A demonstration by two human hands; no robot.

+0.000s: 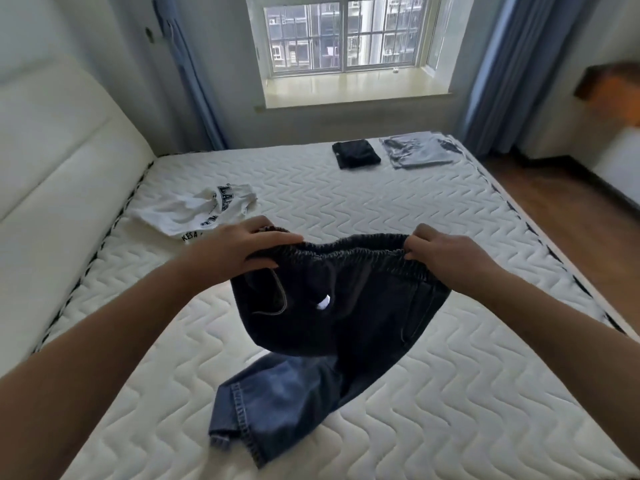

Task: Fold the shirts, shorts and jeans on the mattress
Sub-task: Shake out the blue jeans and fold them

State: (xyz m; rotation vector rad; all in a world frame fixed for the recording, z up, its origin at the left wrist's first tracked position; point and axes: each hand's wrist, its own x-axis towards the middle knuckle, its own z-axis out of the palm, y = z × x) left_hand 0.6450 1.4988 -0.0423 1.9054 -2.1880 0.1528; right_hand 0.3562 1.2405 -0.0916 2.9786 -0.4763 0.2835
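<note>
Dark blue jeans with an elastic waistband hang above the white quilted mattress. My left hand grips the left end of the waistband and my right hand pinches the right end. The legs droop down, and a hem lies on the mattress near me. A crumpled white shirt with dark lettering lies at the left. A folded black garment and a folded grey garment lie at the far side.
A cream padded headboard runs along the left side of the bed. Beyond the bed is a window with blue curtains. Wooden floor lies to the right of the mattress.
</note>
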